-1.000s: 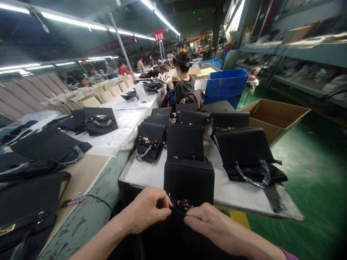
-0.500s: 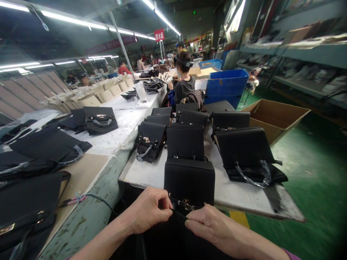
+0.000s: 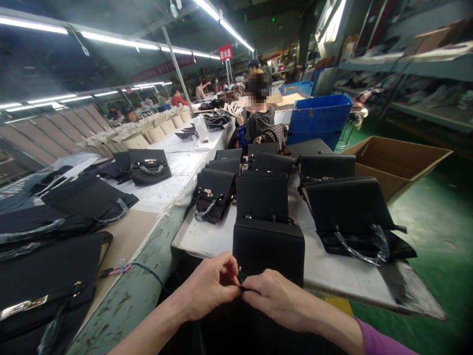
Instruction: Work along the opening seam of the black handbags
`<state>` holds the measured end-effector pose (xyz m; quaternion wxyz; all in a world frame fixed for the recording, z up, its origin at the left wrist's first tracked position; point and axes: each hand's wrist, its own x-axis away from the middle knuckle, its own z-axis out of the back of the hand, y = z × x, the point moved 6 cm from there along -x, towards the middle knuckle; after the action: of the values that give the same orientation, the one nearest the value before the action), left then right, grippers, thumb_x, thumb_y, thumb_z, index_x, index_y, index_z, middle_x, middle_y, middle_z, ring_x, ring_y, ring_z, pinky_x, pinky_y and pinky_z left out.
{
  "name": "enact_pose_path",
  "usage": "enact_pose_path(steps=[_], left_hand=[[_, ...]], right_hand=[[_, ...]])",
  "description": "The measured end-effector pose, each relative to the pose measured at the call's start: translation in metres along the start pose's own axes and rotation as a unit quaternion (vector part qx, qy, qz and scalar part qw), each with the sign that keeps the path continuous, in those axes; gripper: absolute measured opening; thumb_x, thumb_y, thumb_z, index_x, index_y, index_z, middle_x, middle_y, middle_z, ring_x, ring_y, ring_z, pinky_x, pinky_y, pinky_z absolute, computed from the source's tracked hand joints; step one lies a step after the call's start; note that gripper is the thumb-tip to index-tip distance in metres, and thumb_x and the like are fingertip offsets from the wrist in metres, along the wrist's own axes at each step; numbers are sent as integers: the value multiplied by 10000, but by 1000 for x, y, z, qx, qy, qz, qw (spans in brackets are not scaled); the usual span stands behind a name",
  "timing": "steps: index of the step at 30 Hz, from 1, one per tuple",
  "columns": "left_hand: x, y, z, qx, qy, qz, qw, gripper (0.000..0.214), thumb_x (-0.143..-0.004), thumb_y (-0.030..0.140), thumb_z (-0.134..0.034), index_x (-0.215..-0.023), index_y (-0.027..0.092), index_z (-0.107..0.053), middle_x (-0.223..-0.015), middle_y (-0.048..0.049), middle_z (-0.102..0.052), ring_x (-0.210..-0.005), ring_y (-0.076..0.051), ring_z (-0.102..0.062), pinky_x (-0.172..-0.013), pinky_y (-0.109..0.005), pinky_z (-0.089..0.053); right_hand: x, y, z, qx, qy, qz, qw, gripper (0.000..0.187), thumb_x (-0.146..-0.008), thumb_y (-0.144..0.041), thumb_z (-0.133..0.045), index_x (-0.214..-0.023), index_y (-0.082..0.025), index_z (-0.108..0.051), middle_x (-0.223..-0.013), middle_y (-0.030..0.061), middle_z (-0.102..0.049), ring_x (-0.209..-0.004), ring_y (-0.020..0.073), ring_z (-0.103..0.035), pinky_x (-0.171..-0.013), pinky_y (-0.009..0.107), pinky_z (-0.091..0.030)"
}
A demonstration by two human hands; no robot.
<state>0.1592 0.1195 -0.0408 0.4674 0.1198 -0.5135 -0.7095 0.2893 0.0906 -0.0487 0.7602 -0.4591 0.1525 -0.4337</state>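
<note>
Close together at the bottom centre, my left hand [image 3: 214, 283] and my right hand [image 3: 275, 298] both pinch the top edge of a black bag piece [image 3: 236, 330]. The dark piece hangs down toward my lap, and its lower part is lost in shadow. Just beyond my fingers stands a black handbag [image 3: 268, 246], its lower front partly covered by my hands. To its right, another black handbag [image 3: 343, 207] leans on the table with a plastic-wrapped handle. A smaller handbag [image 3: 215, 195] with a gold clasp sits to the left.
More black bags [image 3: 70, 276] lie on the long left bench [image 3: 181, 185]. Pink-handled scissors [image 3: 116, 269] with a cord rest at its edge. An open cardboard box [image 3: 399, 158] and a blue bin [image 3: 320, 118] stand at the right. A co-worker [image 3: 260, 121] sits ahead.
My right hand has come in toward the left, so the fingertips now nearly meet on the edge. The whole view has shifted slightly, with the scene moving right.
</note>
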Motion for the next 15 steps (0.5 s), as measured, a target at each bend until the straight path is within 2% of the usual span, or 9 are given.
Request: enact_pose_path(steps=[4,6,8,11,15], left_hand=[[12,-3,3,34,-40,35,998,521,-609,168,-801,-1066,222,-559,-1016,-15,-698,-1002,-216,-621,-858,-289,-436],[18,-4,6,21,-38,45,998,579,-579,174,-830,-1092,242,-573,-1078,-11,-682,-1071,-227,-590,-896,-295,-419],[23,-8,10,15,-26,64,997,528,-620,179,-799,-1095,249,-580,-1039,4,-682,-996,-211,-608,-836,-282,-435],[25,-16,12,38,-18,84,996,331,-701,170,-706,-1016,213,-616,-944,9,-690,-862,-183,-623,-739,-259,-441],[23,-21,14,34,-15,81,996,157,-748,189,-653,-900,170,-687,-855,1,-708,-811,-172,-616,-731,-255,-431]], right_hand=[[-1,2,0,6,15,-8,1000,266,-897,-181,-479,-631,-174,-476,-553,-63,-376,-510,74,-348,-481,210,-224],[0,2,1,5,12,-11,1000,243,-896,-184,-480,-656,-174,-519,-567,-59,-393,-523,80,-369,-495,208,-243],[1,0,2,-6,2,-13,1000,227,-898,-185,-474,-687,-176,-557,-580,-56,-411,-533,86,-386,-505,206,-258],[3,-4,2,-35,-12,-12,999,224,-898,-189,-473,-702,-180,-579,-588,-57,-414,-545,89,-387,-505,203,-262],[4,-7,1,-64,-18,-6,998,202,-899,-186,-475,-806,-202,-654,-621,-60,-452,-587,93,-429,-531,196,-287]])
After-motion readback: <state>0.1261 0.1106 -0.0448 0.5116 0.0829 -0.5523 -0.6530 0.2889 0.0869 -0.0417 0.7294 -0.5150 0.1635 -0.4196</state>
